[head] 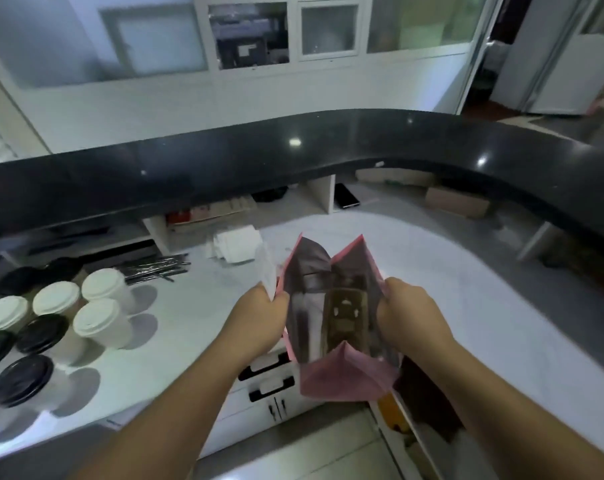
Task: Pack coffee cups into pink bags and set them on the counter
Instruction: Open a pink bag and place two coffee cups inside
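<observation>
Pink bag (342, 375) at frame centre | left hand (259, 317) and right hand (408, 313) gripped its rim, spreading it | risk: paper tearing if pulled harder

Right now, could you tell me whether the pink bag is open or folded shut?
Open: both hands, left and right, hold the pink bag apart by its sides, and its dark inside shows.

Black straws (155, 266) beside white napkins (236, 244); phone (345, 196) on shelf.
</observation>
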A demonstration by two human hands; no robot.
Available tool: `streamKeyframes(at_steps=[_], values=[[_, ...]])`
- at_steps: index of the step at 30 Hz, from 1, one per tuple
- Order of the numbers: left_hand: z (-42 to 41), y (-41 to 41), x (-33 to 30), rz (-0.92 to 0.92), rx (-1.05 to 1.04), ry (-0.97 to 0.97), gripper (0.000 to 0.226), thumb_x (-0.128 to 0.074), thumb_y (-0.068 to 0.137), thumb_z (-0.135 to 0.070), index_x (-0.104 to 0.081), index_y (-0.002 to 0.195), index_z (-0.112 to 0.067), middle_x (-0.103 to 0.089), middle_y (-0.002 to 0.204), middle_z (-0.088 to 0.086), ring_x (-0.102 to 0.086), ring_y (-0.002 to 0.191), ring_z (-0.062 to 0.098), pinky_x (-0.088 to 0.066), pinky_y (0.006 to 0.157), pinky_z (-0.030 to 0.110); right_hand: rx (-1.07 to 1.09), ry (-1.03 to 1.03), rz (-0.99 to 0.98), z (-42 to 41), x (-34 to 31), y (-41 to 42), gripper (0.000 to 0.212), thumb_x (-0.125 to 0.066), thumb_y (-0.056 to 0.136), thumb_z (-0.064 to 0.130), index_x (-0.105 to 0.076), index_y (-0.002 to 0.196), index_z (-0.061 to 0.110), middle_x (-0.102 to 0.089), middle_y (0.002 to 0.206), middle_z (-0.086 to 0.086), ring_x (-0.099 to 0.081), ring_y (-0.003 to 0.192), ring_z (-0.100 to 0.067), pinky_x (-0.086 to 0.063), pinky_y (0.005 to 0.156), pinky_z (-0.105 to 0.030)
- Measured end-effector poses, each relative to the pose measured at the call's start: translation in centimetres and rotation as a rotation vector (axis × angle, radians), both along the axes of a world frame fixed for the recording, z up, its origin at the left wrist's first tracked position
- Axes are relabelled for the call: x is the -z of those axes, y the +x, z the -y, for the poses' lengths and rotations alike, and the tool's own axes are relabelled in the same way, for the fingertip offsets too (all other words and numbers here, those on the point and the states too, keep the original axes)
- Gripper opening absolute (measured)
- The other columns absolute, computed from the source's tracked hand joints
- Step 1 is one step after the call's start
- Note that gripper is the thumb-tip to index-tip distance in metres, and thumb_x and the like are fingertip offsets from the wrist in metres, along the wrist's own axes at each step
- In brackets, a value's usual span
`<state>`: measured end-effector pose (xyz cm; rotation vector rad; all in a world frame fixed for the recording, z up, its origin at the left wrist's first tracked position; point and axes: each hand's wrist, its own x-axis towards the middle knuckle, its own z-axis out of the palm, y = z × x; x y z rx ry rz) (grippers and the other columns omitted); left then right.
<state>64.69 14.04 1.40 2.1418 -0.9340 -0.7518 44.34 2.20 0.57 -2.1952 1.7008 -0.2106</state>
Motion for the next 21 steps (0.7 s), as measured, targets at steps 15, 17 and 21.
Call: streamKeyframes(at_steps=[15,17,21], values=[[-4.8,15.1,-0.5,-0.001,-0.382,0.040,0.026,-0.045,0.104,-0.028,-0.067,0.114,-0.021,-0.072,0.102,0.009,-0.066,0.095,0.028,-0.056,0.089,0.043,-0.482,0.156,0.020,2.7,2.8,22.0,0.021,-0.055,0.097,0.046,-0.056,0.097,0.025,-0.065,0.083,0.006,-0.064,0.066,-0.014,-0.054,0.053,-0.029],[-5.1,16.4,-0.4,-0.011,-0.403,0.048,0.026,-0.044,0.105,-0.030,-0.066,0.117,-0.025,-0.072,0.103,0.005,-0.065,0.096,0.024,-0.053,0.089,0.041,-0.530,0.165,0.015,3.1,3.2,24.1,0.022,-0.055,0.098,0.046,-0.057,0.099,0.024,-0.065,0.084,0.007,-0.064,0.066,-0.013,-0.052,0.052,-0.026],[-5.8,19.6,0.0,-0.008,-0.458,0.083,0.027,-0.043,0.105,-0.031,-0.066,0.119,-0.026,-0.071,0.105,0.002,-0.064,0.095,0.020,-0.052,0.080,0.035,-0.589,0.177,0.006,3.2,3.5,27.9,0.019,-0.053,0.101,0.040,-0.059,0.106,0.022,-0.069,0.096,0.001,-0.065,0.075,-0.017,-0.055,0.062,-0.030]])
